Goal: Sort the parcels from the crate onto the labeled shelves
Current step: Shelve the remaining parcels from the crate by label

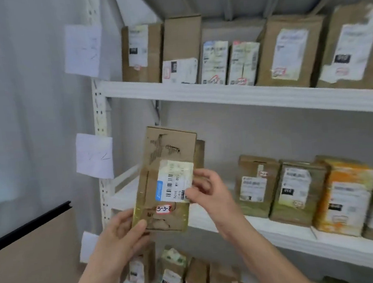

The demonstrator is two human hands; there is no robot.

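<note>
Held upright before the left end of the middle shelf (267,226): a flat cardboard parcel (167,165) marked 3-3-8. Left hand (119,235) pinching its corner at 7 o'clock, right hand (207,189) gripping the edge at 3 o'clock. Probably light and stiff, cardboard hardly slippery; best taken by opposite edges, clear of the label. Paper tags (94,156) on the post too faint to read. Crate out of view.

Parcel in your hands, upright before the white shelves (233,96).
You hold a flat brown cardboard parcel (160,166), barcode label facing you, a red-circled "3-3-8" tag near its bottom, at the middle shelf's left end.
</note>
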